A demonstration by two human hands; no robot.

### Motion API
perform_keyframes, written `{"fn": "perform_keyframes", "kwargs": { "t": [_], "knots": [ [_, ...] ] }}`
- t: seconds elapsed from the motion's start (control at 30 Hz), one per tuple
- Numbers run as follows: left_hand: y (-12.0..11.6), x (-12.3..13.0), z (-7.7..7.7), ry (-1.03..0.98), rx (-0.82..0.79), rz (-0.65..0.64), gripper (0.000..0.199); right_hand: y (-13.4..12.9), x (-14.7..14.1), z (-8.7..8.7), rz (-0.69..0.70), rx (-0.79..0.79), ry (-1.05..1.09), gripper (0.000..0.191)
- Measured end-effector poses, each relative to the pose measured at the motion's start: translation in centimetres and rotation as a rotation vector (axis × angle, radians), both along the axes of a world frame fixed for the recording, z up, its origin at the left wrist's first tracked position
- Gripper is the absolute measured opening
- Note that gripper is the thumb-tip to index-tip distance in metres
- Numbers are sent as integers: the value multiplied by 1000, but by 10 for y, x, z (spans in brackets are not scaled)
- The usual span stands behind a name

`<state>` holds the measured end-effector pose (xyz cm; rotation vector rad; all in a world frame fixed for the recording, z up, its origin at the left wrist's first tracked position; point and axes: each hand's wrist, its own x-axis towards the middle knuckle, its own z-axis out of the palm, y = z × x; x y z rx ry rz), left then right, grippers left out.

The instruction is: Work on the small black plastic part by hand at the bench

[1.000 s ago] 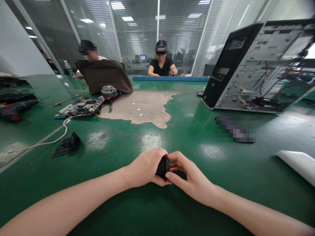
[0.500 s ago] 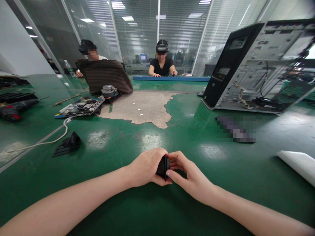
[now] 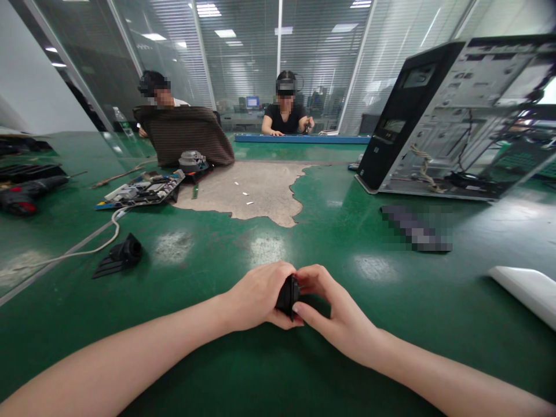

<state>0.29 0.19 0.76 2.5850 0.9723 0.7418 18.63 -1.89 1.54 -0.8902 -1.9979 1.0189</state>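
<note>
A small black part (image 3: 286,297) with a raised rim is held low over the front of the table, between my two hands. My left hand (image 3: 259,294) wraps round its left side, thumb below and fingers curled over the top. From the right, my right hand (image 3: 336,313) grips the rim with thumb and fingertips. Both palms hide much of the part, so its exact kind cannot be made out. A black plastic piece (image 3: 121,255) with a round opening and flat slats lies on the table to the left of my hands.
An opened computer case (image 3: 408,127) stands at the right, near a dark flat strip (image 3: 412,229) and a white object (image 3: 527,292). At left are a circuit board (image 3: 143,191), a pale cable (image 3: 113,229) and a power drill (image 3: 30,191). Two people sit opposite.
My hands and the black part stay almost in place, with only a slight shift of my right fingers. Across the table, the person in black has raised one hand a little.
</note>
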Motion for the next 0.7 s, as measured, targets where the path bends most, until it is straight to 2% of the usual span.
{"fn": "perform_keyframes", "kwargs": {
  "t": [0.1, 0.17, 0.23, 0.33, 0.4, 0.47, 0.53, 0.7],
  "knots": [
    [0, 0, 0, -2, 7, 9, 55, 0, -1, 0, 48, -114, 9, 25],
    [0, -1, 1, 1, -2, 6, 54, -1, 0, 1, 57, -115, -9, 23],
    [0, -1, 1, 12, -18, -5, 54, -2, 1, 2, 48, -56, -38, 24],
    [0, -2, 2, 18, -33, -24, 53, -4, 3, 4, 39, 125, -85, 27],
    [0, -2, 2, 12, -35, -25, 51, -4, 4, 7, 53, 234, -104, 25],
    [0, -1, 3, 5, -40, -19, 51, -5, 4, 7, 62, 279, -106, 21],
    [0, -1, 3, -2, -33, -23, 51, -4, 4, 7, 35, 257, -98, 19],
    [0, 0, 1, -2, 10, -22, 51, -2, 1, 1, -17, 64, -38, 30]
  ]
}}
